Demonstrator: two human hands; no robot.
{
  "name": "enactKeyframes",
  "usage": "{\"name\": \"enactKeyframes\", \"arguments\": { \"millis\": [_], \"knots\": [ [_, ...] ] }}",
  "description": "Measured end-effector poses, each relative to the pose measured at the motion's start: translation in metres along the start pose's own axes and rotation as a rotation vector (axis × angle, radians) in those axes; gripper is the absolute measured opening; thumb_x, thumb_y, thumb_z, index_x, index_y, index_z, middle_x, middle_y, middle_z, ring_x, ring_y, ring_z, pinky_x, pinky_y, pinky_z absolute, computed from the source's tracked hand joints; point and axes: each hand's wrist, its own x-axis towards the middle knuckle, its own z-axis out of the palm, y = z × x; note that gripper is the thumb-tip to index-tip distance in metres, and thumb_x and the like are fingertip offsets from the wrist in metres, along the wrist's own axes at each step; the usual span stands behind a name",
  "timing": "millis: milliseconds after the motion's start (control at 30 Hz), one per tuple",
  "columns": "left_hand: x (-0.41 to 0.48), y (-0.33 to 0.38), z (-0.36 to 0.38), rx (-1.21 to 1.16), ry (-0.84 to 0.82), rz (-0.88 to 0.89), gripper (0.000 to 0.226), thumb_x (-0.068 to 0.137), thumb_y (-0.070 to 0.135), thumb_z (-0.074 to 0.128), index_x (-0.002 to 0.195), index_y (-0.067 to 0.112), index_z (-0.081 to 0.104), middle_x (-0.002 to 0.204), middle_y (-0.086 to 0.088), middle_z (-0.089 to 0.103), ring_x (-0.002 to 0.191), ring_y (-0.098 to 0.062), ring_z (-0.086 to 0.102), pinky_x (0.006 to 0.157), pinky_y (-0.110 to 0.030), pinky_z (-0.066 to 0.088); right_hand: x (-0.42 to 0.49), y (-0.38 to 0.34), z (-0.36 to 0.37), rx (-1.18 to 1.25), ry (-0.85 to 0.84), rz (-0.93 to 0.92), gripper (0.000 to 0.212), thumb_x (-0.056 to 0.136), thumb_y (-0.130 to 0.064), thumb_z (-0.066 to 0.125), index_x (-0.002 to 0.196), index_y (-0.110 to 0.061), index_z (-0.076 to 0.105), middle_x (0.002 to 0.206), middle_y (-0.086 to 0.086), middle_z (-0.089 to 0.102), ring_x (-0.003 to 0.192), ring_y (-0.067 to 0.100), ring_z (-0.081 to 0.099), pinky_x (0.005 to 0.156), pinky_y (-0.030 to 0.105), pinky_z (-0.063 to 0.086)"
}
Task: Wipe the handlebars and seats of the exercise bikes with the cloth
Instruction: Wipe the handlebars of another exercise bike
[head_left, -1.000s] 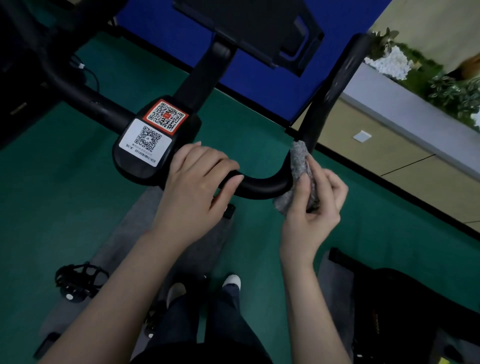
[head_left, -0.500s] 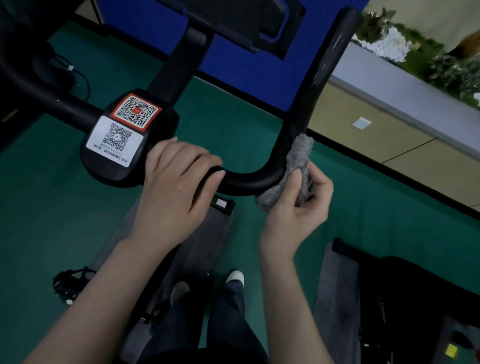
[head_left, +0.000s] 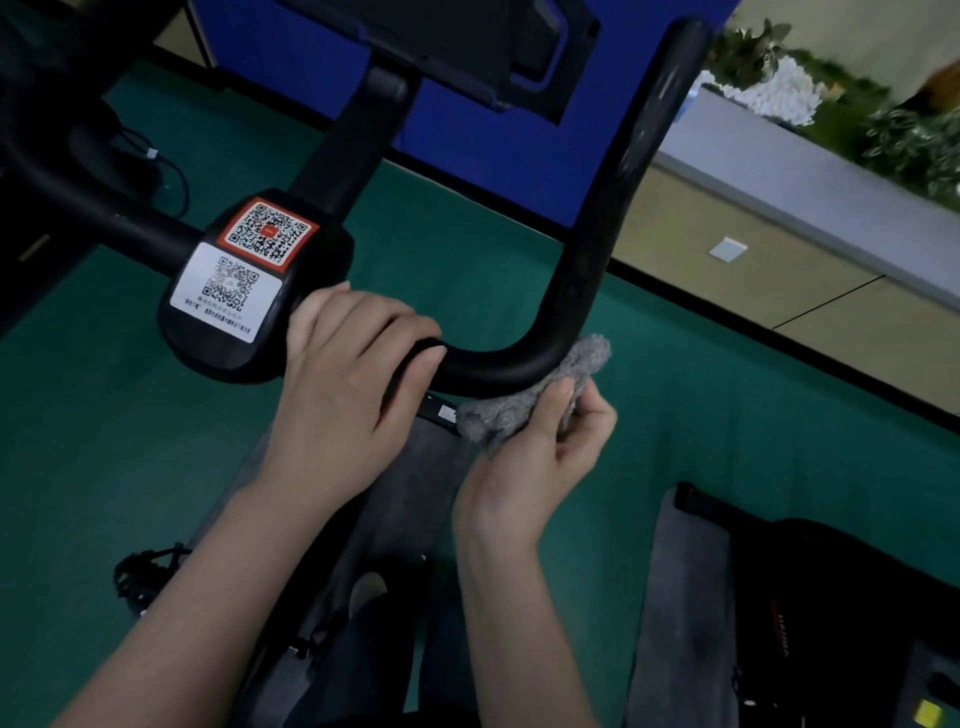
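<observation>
The black handlebar (head_left: 618, 197) of an exercise bike curves from a centre hub up to the right. My left hand (head_left: 348, 364) grips the bar's horizontal part just right of the hub, fingers curled over it. My right hand (head_left: 545, 447) holds a crumpled grey cloth (head_left: 524, 400) pressed against the underside of the bar's bend. The hub (head_left: 249, 296) carries two QR-code stickers, one red-framed and one white. No seat shows in this view.
A black tablet holder (head_left: 467, 47) stands on the stem above the hub. Green floor (head_left: 104, 441) lies below, with a pedal (head_left: 145, 571) at lower left. Dark equipment (head_left: 831, 623) sits at lower right. A planter ledge (head_left: 805, 171) runs along the right.
My right hand has slid the cloth down the right arm of the handlebar to the underside of its bend. My left hand has kept its grip beside the hub.
</observation>
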Motion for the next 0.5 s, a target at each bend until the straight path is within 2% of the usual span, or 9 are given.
{"name": "enactKeyframes", "arguments": {
  "millis": [67,200,367,500],
  "knots": [
    [0.000,0.000,0.000,0.000,-0.004,0.000,0.029,0.100,0.028,0.043,0.099,0.011,0.067,0.094,0.001,0.060,0.095,-0.020,0.052,0.109,-0.032,0.021,0.004,-0.001,0.000,0.105,-0.013,0.127,0.009,0.098,-0.012,0.048,0.093,-0.015,0.054,0.080,-0.012,0.063,0.076,0.002,0.057,0.073,0.019,0.049],
    [0.000,-0.001,-0.001,0.000,-0.013,0.007,0.027,0.099,0.027,0.044,0.099,0.012,0.066,0.095,0.001,0.060,0.096,-0.019,0.051,0.110,-0.030,0.020,0.013,-0.006,0.004,0.272,-0.061,0.368,0.011,0.099,-0.015,0.049,0.092,-0.016,0.057,0.098,0.000,0.063,0.087,0.012,0.059,0.088,0.034,0.051],
    [0.000,0.003,-0.002,0.018,-0.022,0.006,0.025,0.099,0.024,0.045,0.100,0.010,0.066,0.095,0.000,0.060,0.097,-0.020,0.050,0.111,-0.034,0.021,0.005,-0.005,-0.002,0.261,-0.093,0.387,0.018,0.099,-0.014,0.048,0.083,-0.016,0.057,0.086,-0.001,0.060,0.075,0.008,0.057,0.070,0.022,0.051],
    [0.001,0.010,-0.005,0.047,-0.037,0.003,0.026,0.098,0.025,0.045,0.105,0.010,0.065,0.098,-0.001,0.061,0.100,-0.020,0.054,0.114,-0.038,0.018,0.018,-0.010,0.001,0.282,-0.078,0.379,0.013,0.098,-0.012,0.049,0.088,-0.014,0.057,0.094,0.002,0.060,0.084,0.013,0.058,0.081,0.031,0.050]
  ]
}}
